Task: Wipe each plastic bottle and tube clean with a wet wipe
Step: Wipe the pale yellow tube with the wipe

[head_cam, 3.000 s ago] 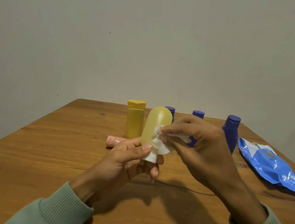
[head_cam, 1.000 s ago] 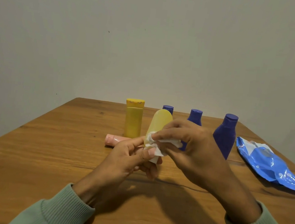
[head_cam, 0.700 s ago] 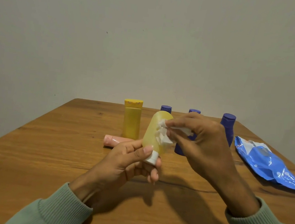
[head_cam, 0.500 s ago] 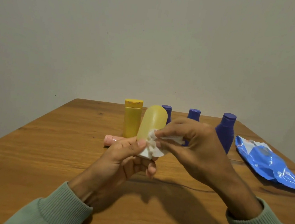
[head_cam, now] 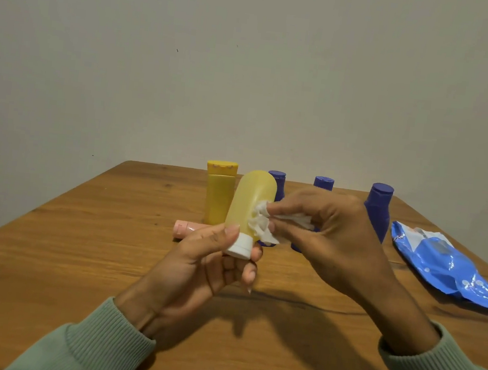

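head view: left grip [head_cam: 198, 258] holds the pale yellow bottle [head_cam: 250, 197] by its white cap, bottom up, above the desk [head_cam: 78, 242]. right grip [head_cam: 331, 234] pinches the wet wipe [head_cam: 259, 223] against its side. likely mid-task: yellow tube [head_cam: 218, 197], pink tube [head_cam: 184, 229] and purple bottles [head_cam: 378, 209] wait behind. wipe pack [head_cam: 446, 265] lies near the right edge, with open room in front.

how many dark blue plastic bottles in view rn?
3, upright at the back: left bottle partly behind the held pale yellow plastic bottle, middle bottle mostly behind the right hand, right bottle unobstructed. Hands may hide more.
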A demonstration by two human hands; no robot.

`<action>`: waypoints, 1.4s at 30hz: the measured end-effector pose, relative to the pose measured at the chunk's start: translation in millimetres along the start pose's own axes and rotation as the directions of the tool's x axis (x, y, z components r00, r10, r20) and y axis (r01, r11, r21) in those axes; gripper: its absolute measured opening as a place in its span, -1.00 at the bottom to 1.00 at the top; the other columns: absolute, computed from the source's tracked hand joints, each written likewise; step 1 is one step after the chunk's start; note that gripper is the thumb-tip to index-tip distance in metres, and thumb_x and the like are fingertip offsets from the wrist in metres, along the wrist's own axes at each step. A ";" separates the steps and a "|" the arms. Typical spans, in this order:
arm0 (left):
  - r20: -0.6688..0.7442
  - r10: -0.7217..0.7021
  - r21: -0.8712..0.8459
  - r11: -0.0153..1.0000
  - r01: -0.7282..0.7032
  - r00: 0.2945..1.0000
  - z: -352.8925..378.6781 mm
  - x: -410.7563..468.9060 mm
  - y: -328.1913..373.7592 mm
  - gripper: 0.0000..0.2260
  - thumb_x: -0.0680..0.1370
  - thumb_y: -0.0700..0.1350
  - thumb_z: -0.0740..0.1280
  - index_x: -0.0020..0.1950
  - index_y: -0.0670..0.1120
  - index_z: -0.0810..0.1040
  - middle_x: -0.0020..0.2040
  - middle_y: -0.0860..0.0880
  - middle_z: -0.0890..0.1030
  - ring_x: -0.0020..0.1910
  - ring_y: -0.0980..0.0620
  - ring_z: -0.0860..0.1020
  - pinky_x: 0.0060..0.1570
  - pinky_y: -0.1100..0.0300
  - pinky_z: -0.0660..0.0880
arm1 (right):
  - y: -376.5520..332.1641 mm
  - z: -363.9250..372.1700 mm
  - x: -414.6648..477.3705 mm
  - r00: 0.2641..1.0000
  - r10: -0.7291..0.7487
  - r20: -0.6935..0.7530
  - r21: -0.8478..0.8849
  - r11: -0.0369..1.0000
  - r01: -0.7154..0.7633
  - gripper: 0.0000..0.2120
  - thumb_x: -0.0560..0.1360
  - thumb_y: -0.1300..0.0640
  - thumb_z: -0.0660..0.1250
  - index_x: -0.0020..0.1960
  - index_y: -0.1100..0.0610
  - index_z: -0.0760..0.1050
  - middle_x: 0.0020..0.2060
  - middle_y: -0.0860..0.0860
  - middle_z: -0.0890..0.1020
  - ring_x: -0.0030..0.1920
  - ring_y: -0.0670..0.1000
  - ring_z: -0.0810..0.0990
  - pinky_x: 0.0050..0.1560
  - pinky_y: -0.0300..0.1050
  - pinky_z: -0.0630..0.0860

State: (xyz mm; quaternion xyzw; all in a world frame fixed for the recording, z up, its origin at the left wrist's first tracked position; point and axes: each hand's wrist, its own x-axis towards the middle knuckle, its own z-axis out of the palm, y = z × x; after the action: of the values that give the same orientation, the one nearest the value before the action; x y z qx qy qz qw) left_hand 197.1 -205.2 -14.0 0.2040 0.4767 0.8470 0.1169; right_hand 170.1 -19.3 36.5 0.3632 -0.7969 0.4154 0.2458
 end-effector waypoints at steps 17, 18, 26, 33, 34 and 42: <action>-0.041 0.032 0.237 0.971 -0.021 0.999 3.6 -2.6 -4.2 -0.75 0.55 -0.13 0.30 0.16 -0.23 0.55 -0.11 -0.20 0.57 -0.28 -0.06 0.54 -0.23 0.13 0.55 | -5.8 0.2 -1.4 0.998 -0.054 0.032 -0.080 0.995 0.057 -0.79 0.39 0.16 0.43 0.03 0.05 0.62 -0.10 -0.12 0.61 -0.08 -0.16 0.57 -0.12 -0.33 0.54; -0.036 0.024 0.255 0.967 -0.014 0.999 2.9 -2.0 -4.1 -0.75 0.55 -0.13 0.30 0.16 -0.24 0.54 -0.11 -0.20 0.57 -0.28 -0.06 0.54 -0.23 0.13 0.54 | -4.0 -0.3 -1.1 0.998 -0.062 -0.009 -0.087 0.994 0.061 -0.79 0.39 0.17 0.43 0.03 0.06 0.62 -0.11 -0.11 0.61 -0.09 -0.16 0.58 -0.12 -0.32 0.54; -0.045 -0.016 0.363 0.931 0.031 0.999 -1.3 -1.3 -5.0 -0.69 0.52 -0.09 0.34 0.19 -0.22 0.51 -0.07 -0.18 0.61 -0.22 -0.06 0.58 -0.20 0.13 0.55 | 1.5 3.1 -1.4 0.986 -0.084 -0.143 -0.151 0.987 0.062 -0.79 0.41 0.20 0.41 0.05 0.11 0.62 -0.11 -0.09 0.57 -0.10 -0.15 0.55 -0.05 -0.35 0.50; -0.067 0.035 0.480 0.877 0.001 0.997 1.4 -2.0 -7.4 -0.67 0.51 -0.07 0.36 0.23 -0.18 0.54 -0.07 -0.15 0.64 -0.20 -0.09 0.58 -0.14 0.11 0.57 | 3.9 4.8 -1.3 0.970 -0.082 -0.231 -0.149 0.988 0.048 -0.78 0.43 0.19 0.39 0.07 0.12 0.60 -0.11 -0.05 0.57 -0.10 -0.17 0.53 -0.09 -0.42 0.46; -0.070 0.058 0.490 0.871 -0.016 0.996 2.6 -1.5 -7.7 -0.67 0.51 -0.07 0.37 0.23 -0.16 0.54 -0.08 -0.15 0.64 -0.20 -0.10 0.58 -0.14 0.10 0.56 | 2.3 6.6 -2.2 0.975 -0.089 -0.204 -0.142 0.988 0.061 -0.78 0.42 0.21 0.40 0.07 0.13 0.61 -0.10 -0.04 0.57 -0.09 -0.16 0.53 -0.08 -0.40 0.47; -0.076 0.114 0.498 0.865 -0.061 0.991 4.8 -1.3 -8.1 -0.67 0.51 -0.10 0.32 0.24 -0.19 0.52 -0.12 -0.15 0.64 -0.25 -0.06 0.59 -0.25 0.22 0.54 | 0.9 10.7 -3.0 0.978 -0.118 -0.171 -0.143 0.985 0.094 -0.79 0.42 0.23 0.42 0.05 0.14 0.61 -0.09 0.00 0.60 -0.10 -0.12 0.54 -0.12 -0.34 0.51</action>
State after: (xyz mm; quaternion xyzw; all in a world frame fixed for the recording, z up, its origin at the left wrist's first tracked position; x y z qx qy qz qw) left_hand 200.6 -197.9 -19.0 0.2049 0.6731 0.7106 -0.0023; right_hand 170.3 -26.8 28.2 0.3492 -0.7772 0.3779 0.3622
